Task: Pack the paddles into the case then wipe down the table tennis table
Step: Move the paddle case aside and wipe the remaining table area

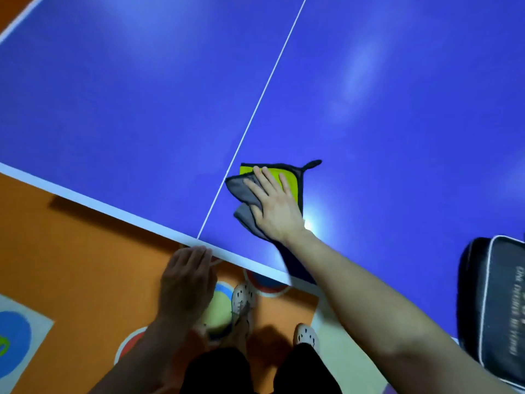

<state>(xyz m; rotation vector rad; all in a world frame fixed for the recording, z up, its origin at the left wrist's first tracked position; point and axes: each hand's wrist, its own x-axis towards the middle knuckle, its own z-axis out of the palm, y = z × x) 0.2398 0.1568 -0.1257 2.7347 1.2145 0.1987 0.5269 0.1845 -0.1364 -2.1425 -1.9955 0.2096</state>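
Head view: blue counter (369,95) over orange floor (71,251), right hand (274,211) laying straight fingers (268,180) flat on the cloth (238,186), left hand (186,280) touching relaxed fingers (199,254) to the near edge.

Around our right hand (272,206), flat on the cloth (241,186), the blue table tennis table (142,109) lies open to the left, forward and right. The black paddle case (497,302) blocks the near right side; our left hand (184,280) touches the near edge.
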